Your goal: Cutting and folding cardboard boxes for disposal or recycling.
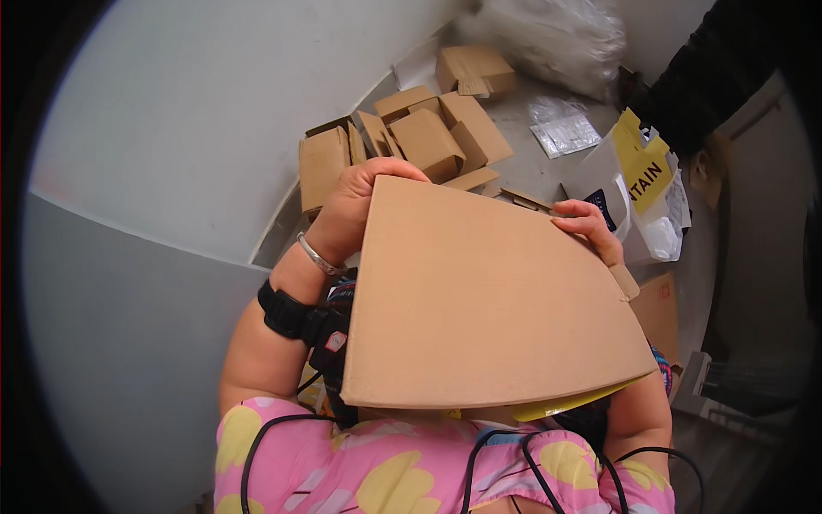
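A large flat brown cardboard panel (488, 302), perhaps the side or lid of a box, spans the space before my chest. My left hand (366, 199) grips its upper left corner, with the fingers bent over the far edge. At the upper right edge, the fingers of my right hand (587, 228) rest over the rim; its thumb and palm are hidden. A small cardboard tab (625, 283) sticks out just below that hand. Something yellow (571, 401) shows under the panel's near right edge. What lies behind the panel is hidden.
Open cardboard boxes (427, 138) lie on the floor beside the wall, with another box (478, 67) farther off. Plastic wrapping (559, 42) is heaped behind. At right stands a white bag (632, 225) holding yellow packaging (642, 167). A dark-clothed person's leg (706, 77) appears beyond. Black cables cross my lap.
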The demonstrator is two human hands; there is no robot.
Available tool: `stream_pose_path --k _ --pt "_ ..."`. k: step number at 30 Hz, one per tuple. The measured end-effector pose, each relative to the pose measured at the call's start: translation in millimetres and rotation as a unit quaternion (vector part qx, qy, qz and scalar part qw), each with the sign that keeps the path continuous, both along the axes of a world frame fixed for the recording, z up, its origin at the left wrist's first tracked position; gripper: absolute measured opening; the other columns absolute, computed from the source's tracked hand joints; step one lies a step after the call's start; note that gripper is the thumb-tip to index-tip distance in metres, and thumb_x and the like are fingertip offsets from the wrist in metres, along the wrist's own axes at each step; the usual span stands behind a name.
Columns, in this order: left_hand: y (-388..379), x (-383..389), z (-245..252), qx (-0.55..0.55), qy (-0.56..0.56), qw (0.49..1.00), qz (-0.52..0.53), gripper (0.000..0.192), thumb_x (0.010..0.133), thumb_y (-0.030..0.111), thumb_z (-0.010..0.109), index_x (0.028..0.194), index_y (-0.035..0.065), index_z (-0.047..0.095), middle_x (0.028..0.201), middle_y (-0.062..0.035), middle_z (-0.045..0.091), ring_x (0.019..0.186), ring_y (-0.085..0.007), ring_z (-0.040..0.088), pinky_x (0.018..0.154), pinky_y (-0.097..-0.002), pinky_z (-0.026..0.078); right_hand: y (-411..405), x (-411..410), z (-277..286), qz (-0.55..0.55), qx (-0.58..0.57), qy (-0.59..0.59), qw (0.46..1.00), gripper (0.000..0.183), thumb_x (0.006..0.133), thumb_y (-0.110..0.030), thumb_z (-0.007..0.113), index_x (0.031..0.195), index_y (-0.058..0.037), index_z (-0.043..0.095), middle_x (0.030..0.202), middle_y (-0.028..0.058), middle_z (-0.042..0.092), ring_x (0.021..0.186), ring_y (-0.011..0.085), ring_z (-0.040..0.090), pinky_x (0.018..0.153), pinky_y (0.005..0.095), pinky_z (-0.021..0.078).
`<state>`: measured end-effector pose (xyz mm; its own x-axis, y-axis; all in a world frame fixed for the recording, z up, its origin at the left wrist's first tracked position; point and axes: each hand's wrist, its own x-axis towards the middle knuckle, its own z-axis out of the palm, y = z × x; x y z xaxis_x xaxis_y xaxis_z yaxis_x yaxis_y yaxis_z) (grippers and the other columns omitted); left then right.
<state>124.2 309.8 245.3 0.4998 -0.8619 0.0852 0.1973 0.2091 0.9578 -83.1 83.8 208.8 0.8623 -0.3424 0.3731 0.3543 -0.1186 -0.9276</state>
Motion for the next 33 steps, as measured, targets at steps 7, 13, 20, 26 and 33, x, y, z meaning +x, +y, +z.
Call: stream_pose_path --k 7,13,20,26,33 --pt "-1.5 -34.3 2.9 0.087 -0.467 0.836 0.274 0.036 0.073 0.003 0.062 0.106 0.0073 0.049 0.088 -0.0084 0.056 0.081 -0.0255 0.057 0.07 -0.031 0.047 20.8 -1.8 -3.4 -0.071 0.171 0.092 0.978 0.012 0.081 -0.003 0.058 0.093 -0.002 0.057 0.104 0.0119 0.057 0.089 0.0174 0.058 0.078 0.028 0.0482" --pt "13.6 -44.1 37.7 0.179 -0.703 0.604 0.329 0.036 0.069 0.002 0.057 0.104 0.0079 0.052 0.098 -0.0125 0.052 0.094 -0.0294 0.052 0.073 -0.0361 0.046 17.9 -5.3 11.8 -0.013 0.24 0.17 0.956 0.048 0.07 -0.01 0.075 0.108 -0.0034 0.047 0.098 0.0071 0.055 0.089 0.0138 0.055 0.081 0.0242 0.0456" --pt "32.5 -31.7 38.4 0.027 -0.199 0.978 0.055 0.028 0.081 -0.003 0.046 0.107 0.0032 0.054 0.109 -0.0077 0.051 0.105 -0.0172 0.047 0.093 -0.0281 0.035 38.0 -2.3 19.4 -0.077 0.217 0.149 0.962 0.021 0.083 -0.005 0.057 0.104 -0.0062 0.053 0.095 0.0076 0.058 0.084 0.0155 0.056 0.08 0.0253 0.0467" --pt "29.4 -35.2 16.7 -0.028 -0.307 0.949 0.061 0.037 0.075 -0.003 0.055 0.11 0.0065 0.05 0.111 -0.0073 0.049 0.106 -0.0181 0.046 0.094 -0.0281 0.034 26.3 -2.9 5.5 -0.023 0.416 0.155 0.896 0.015 0.082 -0.003 0.057 0.097 -0.0021 0.059 0.09 0.0066 0.059 0.083 0.0153 0.058 0.078 0.0261 0.0467" --pt "24.6 -33.4 2.7 0.014 -0.48 0.854 0.201 0.042 0.069 0.005 0.068 0.107 0.0127 0.054 0.106 -0.0071 0.051 0.099 -0.0213 0.05 0.089 -0.0291 0.039 32.2 -4.3 -43.2 -0.104 -0.005 -0.035 0.994 0.025 0.08 -0.001 0.058 0.105 -0.0042 0.056 0.108 0.007 0.05 0.098 0.0146 0.051 0.084 0.0244 0.0435"
